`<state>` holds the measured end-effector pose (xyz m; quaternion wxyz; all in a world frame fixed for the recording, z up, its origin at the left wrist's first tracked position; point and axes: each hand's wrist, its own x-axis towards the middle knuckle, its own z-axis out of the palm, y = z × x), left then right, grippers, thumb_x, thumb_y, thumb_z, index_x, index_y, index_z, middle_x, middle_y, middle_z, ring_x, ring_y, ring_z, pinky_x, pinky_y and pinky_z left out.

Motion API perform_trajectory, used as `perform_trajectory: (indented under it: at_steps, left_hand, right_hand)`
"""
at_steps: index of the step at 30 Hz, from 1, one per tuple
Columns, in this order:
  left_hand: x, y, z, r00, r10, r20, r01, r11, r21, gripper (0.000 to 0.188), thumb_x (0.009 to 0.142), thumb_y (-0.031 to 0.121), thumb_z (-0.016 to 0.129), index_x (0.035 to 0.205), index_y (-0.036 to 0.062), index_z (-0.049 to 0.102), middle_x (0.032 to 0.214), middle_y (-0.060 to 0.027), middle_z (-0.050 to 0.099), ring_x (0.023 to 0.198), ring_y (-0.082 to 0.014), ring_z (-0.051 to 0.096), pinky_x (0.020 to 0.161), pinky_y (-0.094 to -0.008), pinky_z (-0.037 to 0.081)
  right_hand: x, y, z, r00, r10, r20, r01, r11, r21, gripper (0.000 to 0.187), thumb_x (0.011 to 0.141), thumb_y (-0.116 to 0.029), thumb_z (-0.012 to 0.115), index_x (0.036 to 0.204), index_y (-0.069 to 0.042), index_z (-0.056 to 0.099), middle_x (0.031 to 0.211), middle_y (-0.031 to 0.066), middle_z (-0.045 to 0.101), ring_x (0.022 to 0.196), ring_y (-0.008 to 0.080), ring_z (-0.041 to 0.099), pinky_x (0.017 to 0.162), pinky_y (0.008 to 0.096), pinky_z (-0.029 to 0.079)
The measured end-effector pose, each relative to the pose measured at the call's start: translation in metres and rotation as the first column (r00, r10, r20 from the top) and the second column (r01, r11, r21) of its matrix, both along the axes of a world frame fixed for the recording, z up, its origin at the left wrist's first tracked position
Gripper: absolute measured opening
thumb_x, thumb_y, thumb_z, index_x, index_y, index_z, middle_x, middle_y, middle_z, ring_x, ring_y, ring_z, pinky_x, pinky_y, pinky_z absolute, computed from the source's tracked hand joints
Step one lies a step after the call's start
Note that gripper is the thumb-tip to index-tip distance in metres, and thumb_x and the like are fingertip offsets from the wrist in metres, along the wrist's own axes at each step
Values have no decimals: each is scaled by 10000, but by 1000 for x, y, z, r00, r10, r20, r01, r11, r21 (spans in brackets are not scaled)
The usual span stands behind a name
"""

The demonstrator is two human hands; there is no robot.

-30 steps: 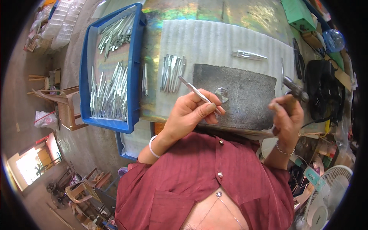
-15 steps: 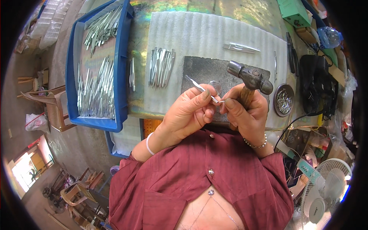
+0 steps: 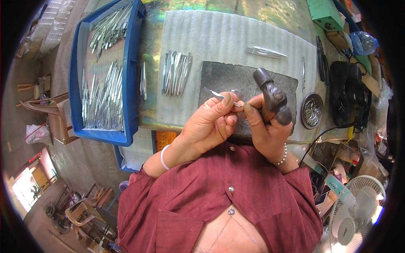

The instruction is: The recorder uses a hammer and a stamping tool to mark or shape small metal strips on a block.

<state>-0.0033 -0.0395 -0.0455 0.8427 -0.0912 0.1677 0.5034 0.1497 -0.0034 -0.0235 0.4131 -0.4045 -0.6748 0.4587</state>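
Note:
My left hand (image 3: 209, 120) pinches a slim, pointed metal piece (image 3: 216, 94), shaped like tweezers, between thumb and fingers. At its near end, the thumb and forefinger of my right hand (image 3: 268, 134) are closed together; whether they hold something small there is hidden. A ball-peen hammer (image 3: 274, 98) is kept in that same right hand, its handle mostly covered by the fingers and its head sticking up. Both hands meet above the near edge of a dark, flat block (image 3: 219, 75). A small clear round thing (image 3: 237, 92) shows just behind the left fingertips.
White foam sheet (image 3: 185, 29) covers the table under the block. On it lie a row of metal pieces (image 3: 176, 74) and a few more (image 3: 266, 52). A blue tray (image 3: 134, 76) of similar pieces stands left. At right are a round dish (image 3: 304, 120) of small metal parts and black pliers (image 3: 322, 61).
My right hand has turned, swinging the hammer head from lying crosswise to pointing more toward and away from me. The right fingertips have come closer to the left ones.

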Motion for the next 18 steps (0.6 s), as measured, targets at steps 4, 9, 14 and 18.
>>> perform_trajectory:
  at_steps: [4, 9, 14, 18]
  left_hand:
    - [1, 2, -4, 1000, -14, -4, 14, 1000, -19, 165, 894, 227, 597, 968, 82, 570, 926, -42, 620, 676, -69, 587, 567, -173, 512]
    - [-2, -2, -5, 999, 30, -32, -31, 999, -20, 161, 909, 221, 575, 979, 77, 558, 940, -66, 627, 671, -95, 594, 582, -206, 523]
    - [-22, 0, -1, 958, 184, -218, -153, 976, 154, 155, 933, 205, 533, 1007, 68, 539, 963, -118, 633, 666, -123, 607, 585, -219, 521]
    - [-28, 0, -2, 893, 213, -396, -133, 966, 221, 147, 941, 192, 521, 1004, 59, 534, 956, -136, 635, 639, -115, 597, 572, -212, 497]
  right_hand:
    - [-3, 3, -2, 992, -37, 119, -8, 936, 352, 249, 755, -44, 698, 949, -31, 543, 721, 95, 580, 568, 215, 597, 520, 277, 467]
    - [0, 7, -2, 993, 34, 112, -51, 988, 149, 286, 754, -55, 708, 981, -17, 539, 760, 47, 583, 566, 88, 549, 492, 238, 425]
    - [21, 12, 7, 996, -20, 82, 44, 950, -309, 348, 761, -74, 706, 1072, -12, 561, 744, 2, 565, 528, 46, 430, 494, 200, 365]
    - [26, 9, 0, 928, 93, 361, -28, 983, -179, 414, 738, -91, 704, 1116, -12, 552, 811, 92, 588, 616, 194, 560, 585, 297, 465]
